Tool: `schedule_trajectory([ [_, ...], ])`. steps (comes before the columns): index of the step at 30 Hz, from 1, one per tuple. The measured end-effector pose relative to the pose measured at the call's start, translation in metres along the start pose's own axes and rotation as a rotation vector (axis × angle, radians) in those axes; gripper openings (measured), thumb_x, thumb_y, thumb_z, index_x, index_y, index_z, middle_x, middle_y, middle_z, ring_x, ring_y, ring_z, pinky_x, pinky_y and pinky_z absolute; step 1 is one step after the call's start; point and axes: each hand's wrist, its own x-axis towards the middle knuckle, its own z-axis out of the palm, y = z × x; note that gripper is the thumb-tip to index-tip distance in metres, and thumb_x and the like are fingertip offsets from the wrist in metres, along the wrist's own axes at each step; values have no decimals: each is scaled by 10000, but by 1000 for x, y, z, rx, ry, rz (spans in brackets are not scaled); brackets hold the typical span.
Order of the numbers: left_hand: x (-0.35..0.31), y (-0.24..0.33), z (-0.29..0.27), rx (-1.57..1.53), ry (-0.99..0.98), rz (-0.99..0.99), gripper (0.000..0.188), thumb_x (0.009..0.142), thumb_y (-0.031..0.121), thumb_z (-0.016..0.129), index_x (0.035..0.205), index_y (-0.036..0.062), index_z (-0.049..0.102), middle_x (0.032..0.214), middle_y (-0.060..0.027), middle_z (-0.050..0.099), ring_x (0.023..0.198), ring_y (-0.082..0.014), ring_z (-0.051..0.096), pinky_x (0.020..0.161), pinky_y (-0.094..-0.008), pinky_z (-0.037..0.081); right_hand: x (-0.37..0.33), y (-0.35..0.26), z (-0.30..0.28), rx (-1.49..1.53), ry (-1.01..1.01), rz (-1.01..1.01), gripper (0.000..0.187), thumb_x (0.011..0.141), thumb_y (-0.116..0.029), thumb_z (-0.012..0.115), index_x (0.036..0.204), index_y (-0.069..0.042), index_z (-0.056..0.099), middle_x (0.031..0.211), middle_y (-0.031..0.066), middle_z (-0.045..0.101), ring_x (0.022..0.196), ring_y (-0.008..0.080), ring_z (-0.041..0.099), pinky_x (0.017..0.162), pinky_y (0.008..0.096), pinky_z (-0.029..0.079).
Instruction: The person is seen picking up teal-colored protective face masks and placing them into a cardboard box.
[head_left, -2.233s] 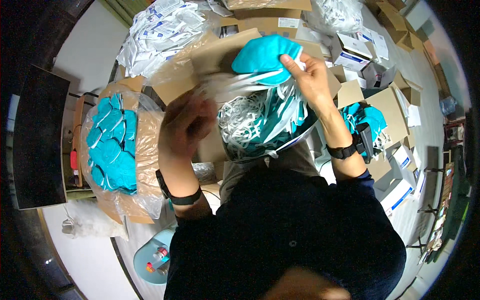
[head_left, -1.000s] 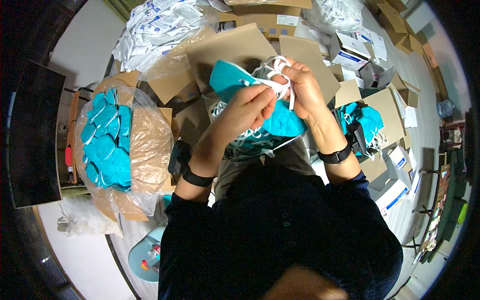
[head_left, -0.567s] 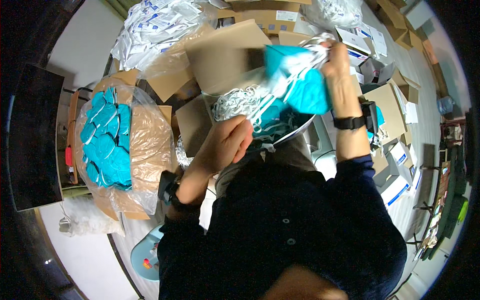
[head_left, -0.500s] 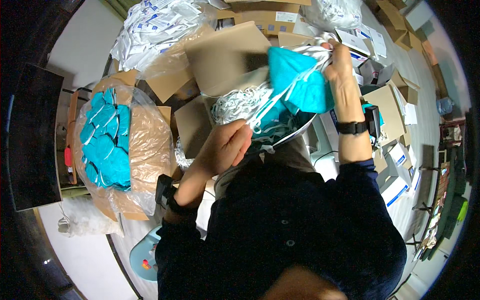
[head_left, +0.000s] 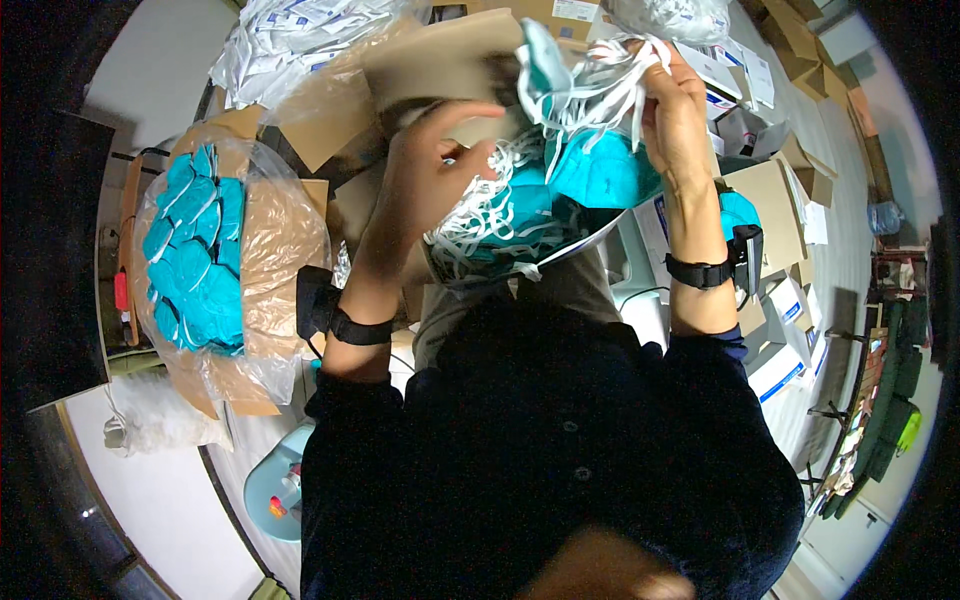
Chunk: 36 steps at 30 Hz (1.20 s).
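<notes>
My right hand (head_left: pixel 675 118) is closed on a bunch of white straps (head_left: pixel 618 68) at the upper right of the carton. Teal face masks (head_left: pixel 597 168) hang from or lie below these straps; which of them hang from it I cannot tell. One pale-sided mask (head_left: pixel 541 72) swings out beside the straps. My left hand (head_left: pixel 432 168) is over the carton's left side, slightly blurred, with thumb and fingers apart and nothing between them. Under it, tangled white straps (head_left: pixel 478 215) spill over more teal masks (head_left: pixel 520 225) in the open carton.
On the left, a plastic-lined carton (head_left: pixel 290 270) holds a heap of teal masks (head_left: pixel 200 250). White packets (head_left: pixel 290 45) fill a clear bag at the back left. White boxes (head_left: pixel 775 365) and cardboard lie to the right. A blue stool (head_left: pixel 270 490) stands at lower left.
My left hand has let go of the straps and moved up and forward, its fingers spreading. The masks at my right hand have swung and spread apart; that hand stays closed.
</notes>
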Motion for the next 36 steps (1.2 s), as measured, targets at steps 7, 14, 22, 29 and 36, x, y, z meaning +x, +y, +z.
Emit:
schedule_trajectory([
  [7,15,-46,85,823,-310,-173,360,788,342,729,896,0,697,867,-161,691,790,-324,674,722,-396,544,2,-4,-3,-2,67,-11,223,914,-102,463,1053,5,600,858,65,650,730,102,609,633,230,501],
  [14,21,-68,108,1101,-454,-379,242,752,182,692,931,21,711,956,-181,692,907,-346,674,768,-422,548,-7,-14,5,15,138,4,216,852,-55,467,956,18,642,786,32,614,651,74,528,577,194,417],
  [22,-29,11,23,810,295,139,114,861,130,599,832,19,594,726,-160,619,654,-313,624,591,-407,482,-14,-20,-11,-264,32,-6,289,840,-134,488,1016,-31,693,844,-10,632,733,67,510,654,213,380],
  [29,-25,37,-4,185,372,13,133,921,121,609,844,26,557,687,-3,555,596,-60,511,512,-217,407,-22,-11,17,-293,-343,-49,363,809,-167,766,1133,-48,655,982,-4,657,854,69,575,746,217,470],
  [36,-3,8,15,220,549,173,134,884,146,650,955,32,658,806,-82,679,666,-122,621,567,-268,475,-28,-9,44,-363,-301,31,159,881,-180,701,869,-21,700,724,-41,624,670,36,510,586,213,414],
])
